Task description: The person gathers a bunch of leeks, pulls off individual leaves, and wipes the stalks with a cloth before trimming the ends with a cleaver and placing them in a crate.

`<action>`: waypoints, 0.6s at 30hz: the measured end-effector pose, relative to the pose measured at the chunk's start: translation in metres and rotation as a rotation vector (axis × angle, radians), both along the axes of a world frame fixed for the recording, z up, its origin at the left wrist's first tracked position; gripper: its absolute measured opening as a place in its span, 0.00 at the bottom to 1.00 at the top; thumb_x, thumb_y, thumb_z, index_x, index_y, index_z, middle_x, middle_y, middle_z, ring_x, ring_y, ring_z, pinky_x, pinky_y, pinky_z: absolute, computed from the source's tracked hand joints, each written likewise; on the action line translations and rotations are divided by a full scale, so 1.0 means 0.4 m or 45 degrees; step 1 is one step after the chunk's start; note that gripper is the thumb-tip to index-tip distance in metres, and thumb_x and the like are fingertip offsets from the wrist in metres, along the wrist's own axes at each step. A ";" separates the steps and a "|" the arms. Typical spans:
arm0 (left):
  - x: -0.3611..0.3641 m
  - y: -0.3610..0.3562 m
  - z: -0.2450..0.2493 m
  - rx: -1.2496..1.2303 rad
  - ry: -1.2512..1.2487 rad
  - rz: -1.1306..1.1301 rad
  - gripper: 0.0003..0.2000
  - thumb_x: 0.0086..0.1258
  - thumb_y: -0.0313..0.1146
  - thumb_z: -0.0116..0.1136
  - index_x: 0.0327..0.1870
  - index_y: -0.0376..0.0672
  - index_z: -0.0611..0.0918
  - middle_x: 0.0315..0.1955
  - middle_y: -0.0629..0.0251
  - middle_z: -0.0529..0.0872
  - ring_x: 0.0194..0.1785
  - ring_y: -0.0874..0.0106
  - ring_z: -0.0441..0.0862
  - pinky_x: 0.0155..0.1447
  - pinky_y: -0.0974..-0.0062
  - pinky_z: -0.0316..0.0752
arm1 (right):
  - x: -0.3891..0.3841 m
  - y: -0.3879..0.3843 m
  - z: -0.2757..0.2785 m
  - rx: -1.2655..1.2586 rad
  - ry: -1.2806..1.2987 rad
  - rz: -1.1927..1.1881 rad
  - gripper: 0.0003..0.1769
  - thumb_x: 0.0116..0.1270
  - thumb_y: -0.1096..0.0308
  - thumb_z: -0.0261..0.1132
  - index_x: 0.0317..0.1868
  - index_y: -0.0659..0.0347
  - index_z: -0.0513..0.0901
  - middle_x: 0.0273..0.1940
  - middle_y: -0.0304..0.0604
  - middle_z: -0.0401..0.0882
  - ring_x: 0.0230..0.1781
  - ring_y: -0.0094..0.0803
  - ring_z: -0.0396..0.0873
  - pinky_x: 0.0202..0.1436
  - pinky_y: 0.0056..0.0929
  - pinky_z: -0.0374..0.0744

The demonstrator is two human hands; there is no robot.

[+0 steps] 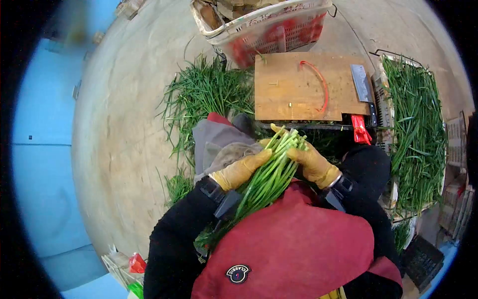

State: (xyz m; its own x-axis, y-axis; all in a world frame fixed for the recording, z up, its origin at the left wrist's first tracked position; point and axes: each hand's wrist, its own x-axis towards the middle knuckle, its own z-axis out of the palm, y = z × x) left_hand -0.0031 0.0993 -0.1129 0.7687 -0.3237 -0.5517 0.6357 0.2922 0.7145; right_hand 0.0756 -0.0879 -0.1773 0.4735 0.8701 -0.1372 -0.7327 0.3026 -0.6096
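A bunch of green chive-like stalks (273,174) lies slanted over my lap, its pale ends pointing up and away from me. My left hand (241,170), in a yellow glove, is wrapped round the bunch from its left side. From the right, my gloved right hand (314,165) grips it near the pale ends. Just beyond the hands is a wooden board (294,89) with a red strip (322,87) on it. A cleaver (362,84) rests at the board's right edge, and red ties (360,130) hang below it.
Loose greens (209,92) are heaped on the floor left of the board. To the right stands a long crate (393,107) packed with greens (416,134). A white and red basket (271,37) is behind the board. My knees flank the work.
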 end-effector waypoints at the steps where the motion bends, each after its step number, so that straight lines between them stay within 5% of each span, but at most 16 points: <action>1: 0.010 0.009 0.013 0.051 0.028 -0.135 0.25 0.79 0.49 0.43 0.70 0.42 0.67 0.60 0.65 0.77 0.60 0.76 0.74 0.64 0.75 0.70 | 0.000 0.015 0.010 0.070 0.080 -0.010 0.43 0.64 0.60 0.68 0.74 0.61 0.57 0.65 0.50 0.70 0.64 0.35 0.71 0.69 0.36 0.68; 4: 0.014 0.019 -0.055 0.257 -0.074 -0.271 0.25 0.80 0.49 0.42 0.70 0.42 0.68 0.60 0.66 0.76 0.61 0.76 0.73 0.64 0.76 0.70 | -0.003 0.046 0.040 0.101 0.190 -0.107 0.36 0.63 0.63 0.68 0.69 0.64 0.65 0.56 0.52 0.78 0.56 0.37 0.78 0.62 0.38 0.76; 8: -0.017 0.023 -0.039 -0.244 0.081 -0.028 0.30 0.75 0.54 0.48 0.70 0.41 0.67 0.62 0.63 0.76 0.62 0.73 0.74 0.67 0.73 0.69 | -0.005 0.049 0.036 -0.012 0.188 -0.295 0.27 0.61 0.66 0.67 0.59 0.68 0.75 0.43 0.48 0.84 0.41 0.35 0.83 0.51 0.35 0.81; 11: -0.048 0.073 -0.070 -0.181 -0.008 -0.094 0.37 0.69 0.60 0.54 0.69 0.39 0.68 0.63 0.59 0.75 0.62 0.71 0.75 0.68 0.69 0.69 | 0.040 0.054 0.038 -0.002 0.152 -0.476 0.25 0.61 0.67 0.67 0.58 0.65 0.76 0.39 0.44 0.82 0.44 0.40 0.82 0.48 0.40 0.83; 18: -0.065 0.062 -0.050 -0.255 -0.139 -0.208 0.45 0.57 0.59 0.67 0.70 0.38 0.65 0.61 0.57 0.76 0.61 0.68 0.75 0.66 0.69 0.69 | 0.130 0.065 0.105 0.011 0.045 -0.736 0.22 0.61 0.71 0.65 0.56 0.65 0.77 0.37 0.44 0.82 0.35 0.35 0.82 0.40 0.34 0.83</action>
